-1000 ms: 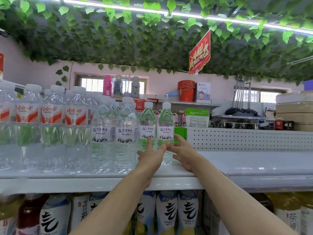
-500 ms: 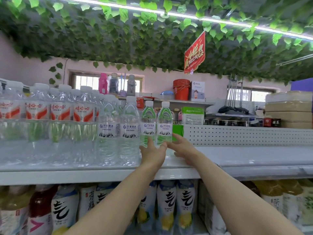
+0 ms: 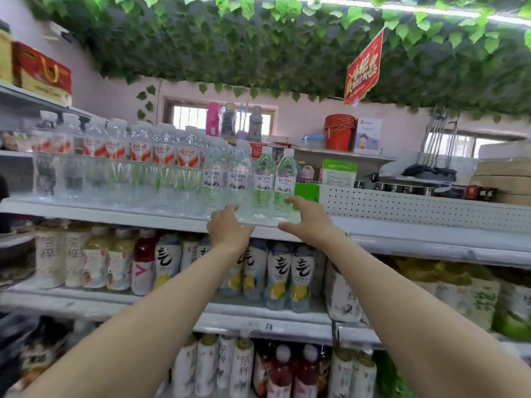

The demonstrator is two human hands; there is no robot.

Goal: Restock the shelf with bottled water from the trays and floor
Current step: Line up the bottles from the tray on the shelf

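Observation:
Two green-tinted water bottles (image 3: 274, 182) with white caps stand side by side near the front of the white top shelf (image 3: 402, 228). To their left are taller clear water bottles with blue-and-white labels (image 3: 227, 179), then rows of red-labelled water bottles (image 3: 140, 153). My left hand (image 3: 230, 228) is at the shelf's front edge, just left of the green pair, fingers pointing up and holding nothing. My right hand (image 3: 307, 222) is on the pair's right side, fingers relaxed, fingertips at the right bottle's lower side. Neither hand grips a bottle.
Bare shelf stretches right of the green bottles, in front of a perforated white back panel (image 3: 416, 208). Lower shelves hold tea and juice bottles (image 3: 281, 277). A red sign (image 3: 363, 70) hangs from the leaf-covered ceiling. Red buckets (image 3: 339, 132) stand behind.
Both hands have drawn back from the green bottles' sides toward the shelf's front edge. The view has pulled back, so lower shelves now show.

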